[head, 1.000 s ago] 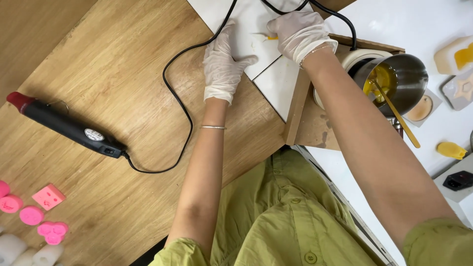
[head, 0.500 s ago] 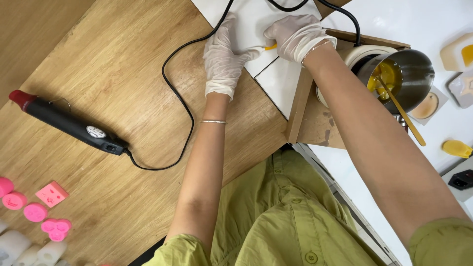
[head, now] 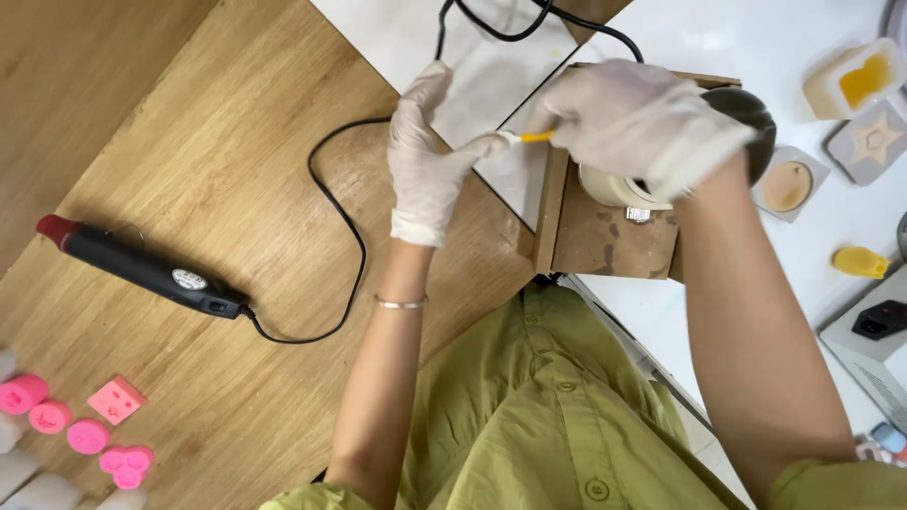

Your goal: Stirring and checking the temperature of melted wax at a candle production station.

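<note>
Both gloved hands have risen, left hand (head: 427,156) and right hand (head: 635,118) pinching yellow stick (head: 537,137) between them.

thin yellow stick (head: 537,137) lies level above the white tile (head: 491,76)

Both hands, left hand (head: 425,161) and right hand (head: 635,115), wear thin, wrinkled, translucent white gloves. The table (head: 227,170) is matt, grained wood; the heat tool (head: 142,267) smooth black plastic; the tile (head: 397,38) glossy white; the shirt (head: 539,416) soft olive cloth
</note>
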